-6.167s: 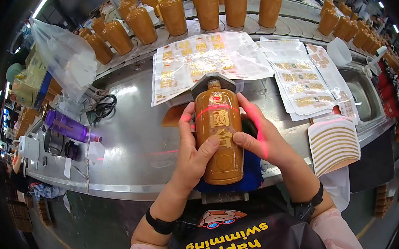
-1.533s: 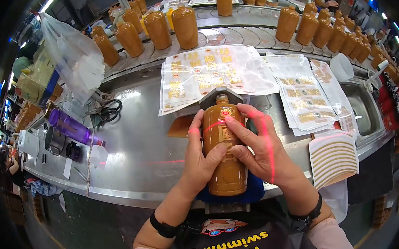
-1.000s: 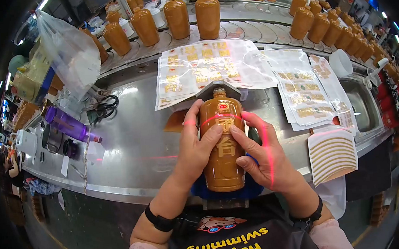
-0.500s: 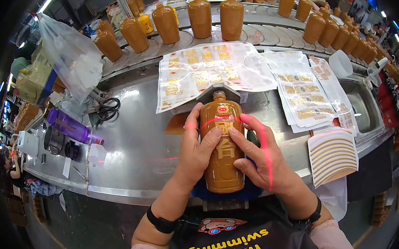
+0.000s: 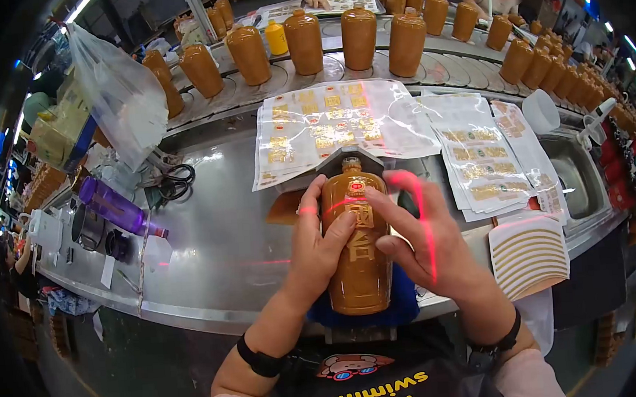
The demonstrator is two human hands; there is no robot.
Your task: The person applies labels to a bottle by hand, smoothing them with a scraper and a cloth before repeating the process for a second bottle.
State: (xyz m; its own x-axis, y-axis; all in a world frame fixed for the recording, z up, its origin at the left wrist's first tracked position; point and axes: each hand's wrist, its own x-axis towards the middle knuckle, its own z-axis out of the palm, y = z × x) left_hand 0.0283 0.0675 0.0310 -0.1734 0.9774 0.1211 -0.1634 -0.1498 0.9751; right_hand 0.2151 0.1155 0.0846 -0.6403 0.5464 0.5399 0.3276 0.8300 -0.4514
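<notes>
A glossy brown bottle (image 5: pixel 361 288) lies tilted back toward a dark metal holder (image 5: pixel 325 155), its neck pointing away from me. Gold characters (image 5: pixel 362 248) and a small red emblem (image 5: pixel 356 187) mark its front. My left hand (image 5: pixel 308 247) is wrapped along the bottle's left side, thumb pressed beside the upper character. On the other side, my right hand (image 5: pixel 435 238) has its fingers apart, one fingertip at the front below the emblem. Red laser lines cross the bottle and both hands. Blue cloth (image 5: pixel 407 309) shows beneath the bottle.
Sheets of gold decals (image 5: pixel 271 165) lie behind the holder, with further decal sheets (image 5: pixel 469 144) on the right. Curved gold strips (image 5: pixel 530 254) sit near a sink (image 5: pixel 578 173). Brown bottles (image 5: pixel 303 44) ride the conveyor (image 5: pixel 280 83). A purple bottle (image 5: pixel 112 202) and scissors (image 5: pixel 177 182) are left. Another person works across.
My right hand has lifted partly off the bottle's right side, its fingers spreading and one fingertip moving up toward the emblem. My left hand keeps its hold. Conveyor bottles have shifted.
</notes>
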